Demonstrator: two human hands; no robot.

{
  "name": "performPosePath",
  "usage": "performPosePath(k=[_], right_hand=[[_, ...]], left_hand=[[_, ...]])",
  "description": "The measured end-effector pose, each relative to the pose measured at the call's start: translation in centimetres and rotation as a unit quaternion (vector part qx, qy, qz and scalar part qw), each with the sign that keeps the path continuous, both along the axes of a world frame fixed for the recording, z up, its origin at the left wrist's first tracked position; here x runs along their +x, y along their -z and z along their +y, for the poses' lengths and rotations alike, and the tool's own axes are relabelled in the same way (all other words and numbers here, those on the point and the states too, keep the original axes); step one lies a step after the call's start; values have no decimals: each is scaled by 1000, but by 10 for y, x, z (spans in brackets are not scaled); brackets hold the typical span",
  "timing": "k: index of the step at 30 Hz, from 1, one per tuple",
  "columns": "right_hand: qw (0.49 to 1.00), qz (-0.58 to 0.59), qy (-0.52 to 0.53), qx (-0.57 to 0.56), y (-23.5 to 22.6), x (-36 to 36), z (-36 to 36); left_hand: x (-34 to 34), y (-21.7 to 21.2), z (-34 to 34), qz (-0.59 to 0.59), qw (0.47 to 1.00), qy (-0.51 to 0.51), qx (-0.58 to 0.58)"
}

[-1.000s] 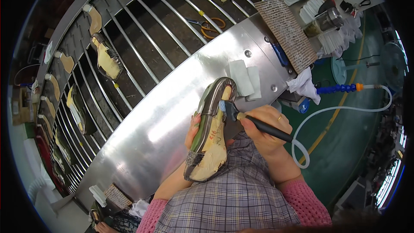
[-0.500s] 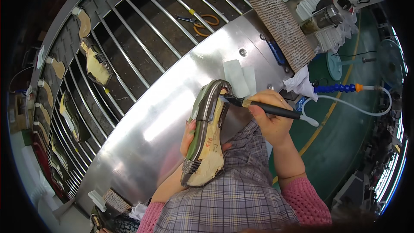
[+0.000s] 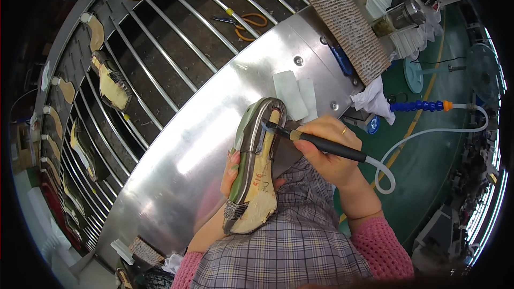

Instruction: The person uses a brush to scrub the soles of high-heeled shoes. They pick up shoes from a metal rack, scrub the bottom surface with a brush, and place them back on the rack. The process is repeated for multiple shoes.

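Head view, items as I log them from my station.

Surroundings: curved steel desk (image 3: 176, 166), shiny, running from near left to far right. On it, two pale flat pads (image 3: 294, 93) just beyond the shoe's toe. Far right, a ribbed brown mat (image 3: 348, 32) with a metal can (image 3: 401, 16) and stacks of white wipes (image 3: 415, 40) beside it. Crumpled white rag (image 3: 372, 99) at the desk's right edge. Behind the desk, a rack of metal bars (image 3: 160, 48) carrying orange-handled scissors (image 3: 246, 21) and several lasted shoes (image 3: 110, 83) along the left.

Item in hand: unfinished shoe (image 3: 254, 166), sole side up, toe pointing far, held over the desk's near edge against my checked apron; pale tan insole, grey-green upper folded round the rim.

Left hand (image 3: 233, 168): grip clasped round the shoe's left side.

Right hand (image 3: 326, 147): grip wrapped round a black-handled brush tool (image 3: 316, 144), tip touching the toe rim; a white hose (image 3: 428, 139) trails right.
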State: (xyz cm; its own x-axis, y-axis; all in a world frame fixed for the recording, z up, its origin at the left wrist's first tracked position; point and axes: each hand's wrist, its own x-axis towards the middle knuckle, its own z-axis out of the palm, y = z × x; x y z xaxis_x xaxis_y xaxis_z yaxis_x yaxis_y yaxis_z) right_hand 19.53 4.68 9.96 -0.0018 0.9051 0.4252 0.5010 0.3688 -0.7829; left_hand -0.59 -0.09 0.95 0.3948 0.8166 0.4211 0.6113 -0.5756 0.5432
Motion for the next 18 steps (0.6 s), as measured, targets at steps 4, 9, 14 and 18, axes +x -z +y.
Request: performPosePath(k=[4,9,14,18], right_hand=[[999,9,-22,-26,-4,1,-2],[996,26,-58,-65,-9,3,-4],[990,52,-99,-90,-9,9,-4],[997,35,-36,-55,-5,5,-1]], left_hand=[[4,23,-6,-89,994,-55,41],[14,26,2,-141,983,-71,91],[6,39,-9,-69,993,-71,65],[5,30,-8,-68,994,-68,45]])
